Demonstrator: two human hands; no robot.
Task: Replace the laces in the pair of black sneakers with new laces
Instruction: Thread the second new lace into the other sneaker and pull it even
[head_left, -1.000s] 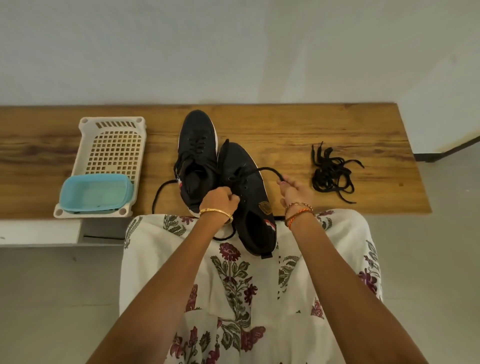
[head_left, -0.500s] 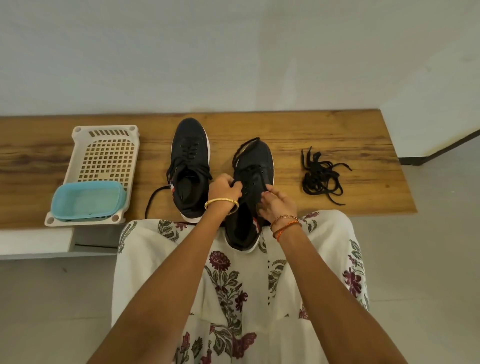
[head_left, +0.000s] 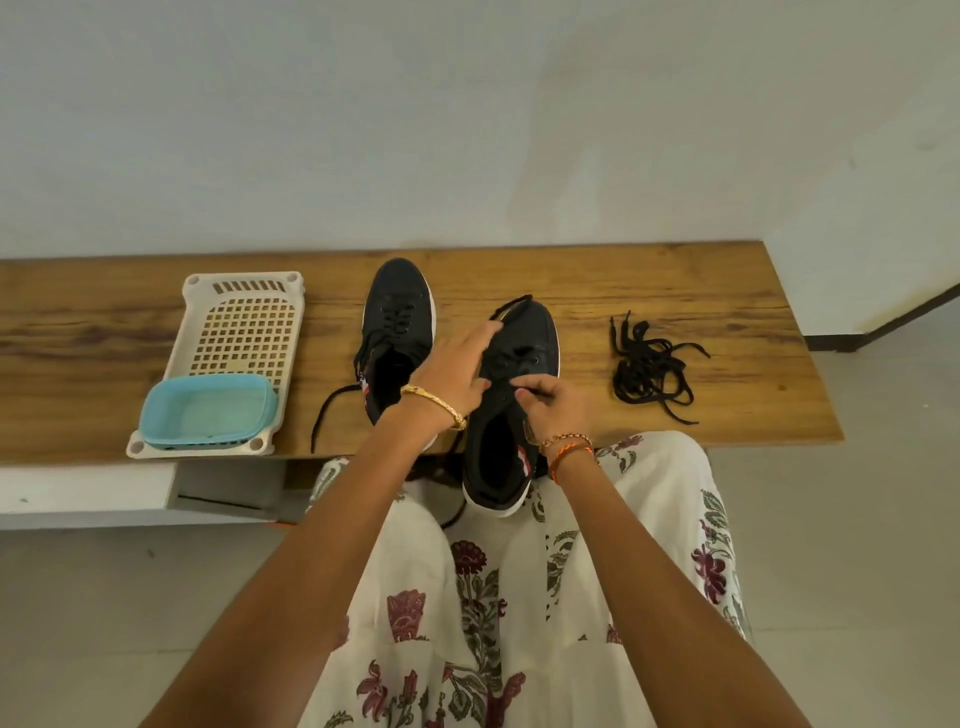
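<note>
- Pale, plain wall (head_left: 467, 114) fills everything toward twelve o'clock; at about three o'clock it turns a corner, with a dark skirting strip (head_left: 883, 325) running along its foot.
- Grey floor (head_left: 857, 519) spreads to either side of the seated person, from three round to nine o'clock.
- Across the middle runs a long wooden bench top (head_left: 675, 275), warm brown with dark grain streaks, its near edge facing the person; a white ledge (head_left: 78, 488) shows beneath it at eight o'clock.
- At six o'clock lies the person's lap in white cloth printed with maroon flowers (head_left: 467, 571).
- At ten o'clock on the wood sits a white perforated basket (head_left: 244, 322), and a light blue tub (head_left: 208, 410) rests in its near end.
- One black sneaker (head_left: 397, 312) stands at eleven o'clock, toe to the wall, one lace end trailing over the wood toward nine.
- Beside it, near the centre, the second black sneaker (head_left: 524, 332) has its heel hanging over the bench edge onto the lap.
- At two o'clock, well apart from the shoes, a loose tangle of black laces (head_left: 649, 369) lies on the wood.
- Left hand (head_left: 452, 374), gold bangle at the wrist, lies with fingers spread and straight on the second sneaker's left side, grasping nothing.
- Right hand (head_left: 553, 402), thread bands at the wrist, pinches a black lace (head_left: 524, 387) at the eyelets.
</note>
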